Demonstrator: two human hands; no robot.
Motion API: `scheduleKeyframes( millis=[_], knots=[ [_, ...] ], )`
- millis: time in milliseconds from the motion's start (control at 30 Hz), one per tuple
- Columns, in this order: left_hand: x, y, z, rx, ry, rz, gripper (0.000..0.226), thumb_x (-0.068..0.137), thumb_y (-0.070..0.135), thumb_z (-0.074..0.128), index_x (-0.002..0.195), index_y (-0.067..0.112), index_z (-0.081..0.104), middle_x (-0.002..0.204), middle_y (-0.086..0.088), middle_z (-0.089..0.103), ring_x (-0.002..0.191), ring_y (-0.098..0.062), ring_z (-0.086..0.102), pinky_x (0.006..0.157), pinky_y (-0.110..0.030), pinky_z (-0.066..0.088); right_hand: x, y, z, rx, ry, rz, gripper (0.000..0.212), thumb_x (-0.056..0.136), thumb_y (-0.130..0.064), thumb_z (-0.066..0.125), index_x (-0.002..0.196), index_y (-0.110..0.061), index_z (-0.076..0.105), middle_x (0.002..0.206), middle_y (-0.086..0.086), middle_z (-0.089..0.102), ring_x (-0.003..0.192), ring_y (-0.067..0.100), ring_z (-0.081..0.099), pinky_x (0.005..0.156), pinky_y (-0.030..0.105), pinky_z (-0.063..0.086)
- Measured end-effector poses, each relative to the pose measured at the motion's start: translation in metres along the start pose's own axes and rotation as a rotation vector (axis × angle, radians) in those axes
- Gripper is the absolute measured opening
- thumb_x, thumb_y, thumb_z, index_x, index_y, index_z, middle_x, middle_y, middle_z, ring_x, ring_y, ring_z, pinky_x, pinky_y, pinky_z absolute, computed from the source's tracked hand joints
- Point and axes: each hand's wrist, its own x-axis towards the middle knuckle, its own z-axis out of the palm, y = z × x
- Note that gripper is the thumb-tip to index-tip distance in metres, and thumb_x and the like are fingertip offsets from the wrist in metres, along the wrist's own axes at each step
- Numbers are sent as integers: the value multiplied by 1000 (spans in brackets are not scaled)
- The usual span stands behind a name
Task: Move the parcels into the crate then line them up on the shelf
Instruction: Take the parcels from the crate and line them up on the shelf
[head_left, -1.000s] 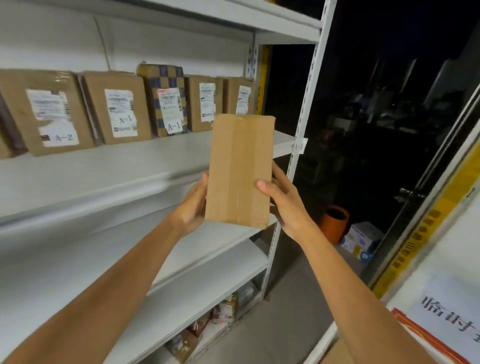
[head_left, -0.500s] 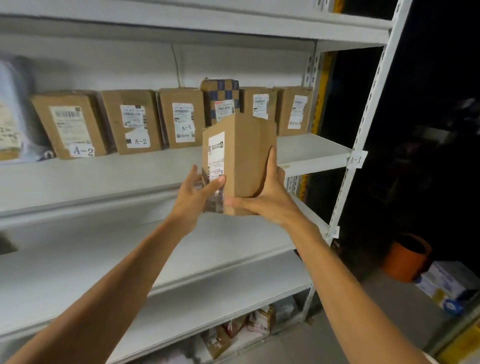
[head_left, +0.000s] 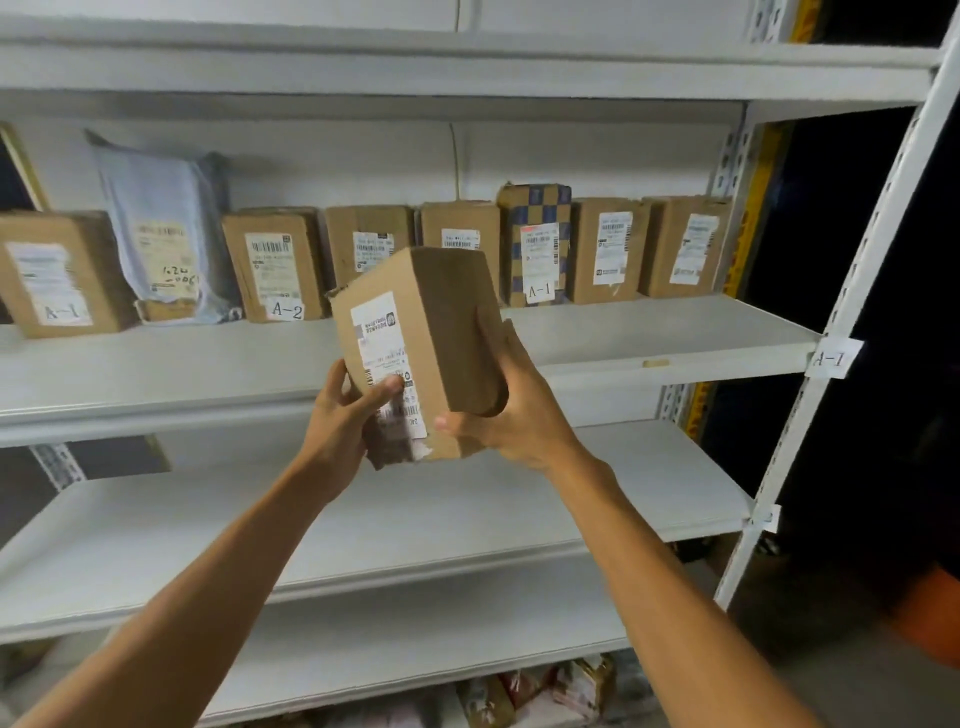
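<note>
Now both hands, left hand and right hand, grip a creased brown cardboard parcel, tilted, before the white metal shelf of upright boxes.

Brown cardboard parcel tilted, white label facing left, before shelf of upright parcels

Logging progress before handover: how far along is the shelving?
Done: a row of labelled parcels stands along the back of the shelf. In hand: the left hand and right hand grip one cardboard parcel, tilted, in front of it. Left: setting it into line; whether more parcels wait cannot be seen.
</note>
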Motion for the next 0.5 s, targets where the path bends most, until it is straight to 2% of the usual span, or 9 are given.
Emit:
scheduleKeyframes(
  millis=[100, 167, 233, 300, 333, 367, 433, 500],
  knots=[
    [7, 15, -23, 35, 56, 78, 82, 48, 43, 91, 115, 20, 49, 114, -7, 68, 100, -25, 68, 78, -48, 56, 22, -9, 19, -38, -27, -49, 113, 67, -64, 70, 151, -44, -2, 155, -5, 20, 134, 17, 41, 104, 38, 46],
    [12, 29, -37, 95, 89, 140, 73, 56, 38, 85, 116, 21, 48, 112, -5, 69, 94, -23, 70, 78, -52, 51, 37, -17, 33, -82, -3, -54, 108, 68, -71, 63, 150, -45, -3, 160, -6, 13, 137, 21, 39, 104, 42, 47],
    [19, 43, -53, 150, 115, 191, 73, 58, 36, 83, 120, 19, 48, 109, -3, 70, 89, -21, 71, 78, -54, 49, 52, -24, 49, -66, 36, -56, 103, 74, -65, 64, 152, -41, 3, 158, -6, 23, 133, 18, 43, 102, 36, 48],
    [26, 56, -71, 206, 105, 219, 71, 62, 32, 83, 123, 19, 48, 110, -5, 69, 89, -21, 71, 79, -61, 47, 68, -30, 66, -14, 62, -56, 95, 81, -54, 67, 153, -37, 8, 149, -5, 39, 121, 8, 48, 94, 18, 48],
    [29, 62, -81, 248, 91, 226, 67, 64, 30, 84, 121, 21, 49, 110, -7, 69, 89, -20, 71, 77, -60, 49, 76, -34, 75, 27, 66, -42, 90, 83, -49, 67, 152, -38, 9, 142, -9, 44, 114, 2, 48, 87, 8, 46],
    [31, 67, -90, 280, 69, 227, 66, 64, 26, 85, 120, 23, 50, 109, -7, 69, 91, -19, 70, 75, -52, 55, 83, -37, 83, 69, 64, -21, 85, 85, -46, 65, 151, -40, 11, 135, -13, 47, 108, -2, 47, 82, 2, 43],
    [36, 75, -108, 286, 21, 227, 66, 66, 19, 80, 125, 19, 50, 111, -2, 69, 97, -17, 69, 72, -31, 57, 96, -42, 98, 162, 42, 34, 76, 87, -43, 64, 147, -47, 17, 123, -23, 47, 103, -4, 47, 79, 4, 44],
    [40, 80, -128, 288, -1, 230, 68, 70, 14, 74, 133, 15, 47, 115, -1, 68, 98, -15, 69, 72, -23, 56, 107, -44, 113, 233, 4, 57, 65, 88, -38, 66, 132, -60, 23, 113, -33, 46, 99, -7, 48, 73, 0, 44]
  ],
)
